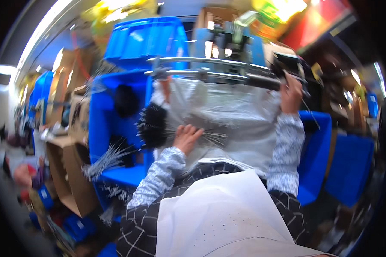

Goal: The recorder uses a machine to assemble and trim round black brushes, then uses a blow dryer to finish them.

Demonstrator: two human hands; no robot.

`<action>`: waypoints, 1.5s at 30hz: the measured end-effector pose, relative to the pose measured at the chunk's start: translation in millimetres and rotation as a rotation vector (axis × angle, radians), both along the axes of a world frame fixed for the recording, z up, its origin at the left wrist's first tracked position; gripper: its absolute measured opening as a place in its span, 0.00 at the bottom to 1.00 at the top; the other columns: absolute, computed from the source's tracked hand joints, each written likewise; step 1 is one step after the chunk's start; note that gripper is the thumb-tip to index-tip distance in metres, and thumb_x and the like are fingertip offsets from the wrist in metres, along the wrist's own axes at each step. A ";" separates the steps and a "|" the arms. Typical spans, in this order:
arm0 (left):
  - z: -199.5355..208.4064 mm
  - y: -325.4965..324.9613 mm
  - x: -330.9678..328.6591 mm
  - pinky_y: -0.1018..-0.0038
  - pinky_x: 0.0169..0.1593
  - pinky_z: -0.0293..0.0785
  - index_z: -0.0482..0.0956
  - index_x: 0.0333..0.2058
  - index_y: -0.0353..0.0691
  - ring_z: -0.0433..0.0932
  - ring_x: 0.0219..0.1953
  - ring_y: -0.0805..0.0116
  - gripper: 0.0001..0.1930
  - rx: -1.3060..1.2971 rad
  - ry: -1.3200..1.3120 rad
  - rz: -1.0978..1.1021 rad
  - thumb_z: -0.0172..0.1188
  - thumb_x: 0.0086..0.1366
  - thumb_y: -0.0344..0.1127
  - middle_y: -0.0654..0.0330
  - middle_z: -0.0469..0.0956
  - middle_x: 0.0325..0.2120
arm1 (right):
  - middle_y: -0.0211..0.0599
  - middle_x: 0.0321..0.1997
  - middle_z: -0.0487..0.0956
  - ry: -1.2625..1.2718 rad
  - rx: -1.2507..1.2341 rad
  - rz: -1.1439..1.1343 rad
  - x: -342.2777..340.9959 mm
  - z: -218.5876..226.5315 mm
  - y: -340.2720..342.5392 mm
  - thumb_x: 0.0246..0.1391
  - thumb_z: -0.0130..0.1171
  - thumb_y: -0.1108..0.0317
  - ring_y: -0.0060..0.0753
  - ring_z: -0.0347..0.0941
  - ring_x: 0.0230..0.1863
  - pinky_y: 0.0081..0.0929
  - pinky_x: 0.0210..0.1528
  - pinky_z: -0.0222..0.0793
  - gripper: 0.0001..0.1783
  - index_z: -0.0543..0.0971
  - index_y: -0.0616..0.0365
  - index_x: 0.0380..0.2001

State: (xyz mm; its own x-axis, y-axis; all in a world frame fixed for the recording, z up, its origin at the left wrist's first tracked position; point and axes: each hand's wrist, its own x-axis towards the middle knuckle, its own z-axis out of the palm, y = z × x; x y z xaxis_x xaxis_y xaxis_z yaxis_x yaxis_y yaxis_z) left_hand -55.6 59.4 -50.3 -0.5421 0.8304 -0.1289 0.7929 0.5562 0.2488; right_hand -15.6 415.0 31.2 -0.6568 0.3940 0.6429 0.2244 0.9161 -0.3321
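My left hand [188, 139] lies with its fingers stretched out over a bundle of thin metal wire stems [214, 136] on a white plastic sheet [248, 137]. The stems run to a cluster of black bristle brush heads [152, 126] left of the hand. My right hand [291, 92] is raised at the right end of a metal-barred machine [227, 68], its fingers closed beside a dark cylinder [263, 81]. What it grips is blurred. A thin wire [312, 113] slants down just right of that hand.
A blue bin [101, 115] at the left holds black brushes and a bundle of wire stems [109, 162]. Behind it is a ribbed blue crate [146, 40]. Another blue bin [315, 158] stands at my right. An open cardboard box [73, 175] sits at far left.
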 end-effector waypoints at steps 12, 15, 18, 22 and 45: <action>5.2 17.6 -5.4 0.69 0.49 0.48 0.68 0.41 0.54 0.60 0.46 0.70 0.21 -0.072 0.059 -0.045 0.46 0.46 0.27 0.66 0.66 0.34 | 0.31 0.27 0.74 -0.272 0.112 -0.175 -66.5 -23.9 37.1 0.42 0.51 0.64 0.33 0.65 0.34 0.30 0.38 0.59 0.12 0.76 0.46 0.33; -0.2 18.4 -4.2 0.68 0.50 0.47 0.69 0.40 0.53 0.60 0.46 0.70 0.21 -0.045 0.062 -0.007 0.46 0.46 0.26 0.66 0.67 0.36 | 0.31 0.28 0.74 -0.319 0.080 -0.168 -69.7 -26.3 37.3 0.42 0.50 0.64 0.33 0.65 0.35 0.30 0.38 0.59 0.12 0.76 0.45 0.34; 0.2 20.7 -3.7 0.68 0.50 0.47 0.68 0.41 0.52 0.60 0.46 0.69 0.20 -0.019 0.035 0.012 0.46 0.47 0.27 0.65 0.66 0.37 | 0.32 0.27 0.73 -0.298 0.062 -0.132 -70.1 -26.1 38.1 0.44 0.50 0.64 0.34 0.65 0.34 0.31 0.39 0.59 0.12 0.76 0.47 0.34; 3.1 23.4 -3.5 0.67 0.51 0.47 0.67 0.42 0.52 0.61 0.46 0.68 0.20 0.053 -0.024 0.020 0.48 0.48 0.29 0.64 0.66 0.38 | 0.32 0.27 0.73 -0.294 0.040 -0.105 -68.6 -28.0 40.7 0.44 0.50 0.64 0.34 0.65 0.33 0.30 0.39 0.60 0.12 0.76 0.48 0.34; 35.4 31.5 7.5 0.66 0.47 0.54 0.68 0.39 0.44 0.64 0.43 0.65 0.23 0.351 -0.162 -0.082 0.50 0.38 0.23 0.62 0.68 0.36 | 0.26 0.42 0.70 -0.533 0.117 -0.148 -85.5 -31.8 48.7 0.46 0.44 0.67 0.28 0.54 0.51 0.39 0.51 0.43 0.17 0.72 0.36 0.41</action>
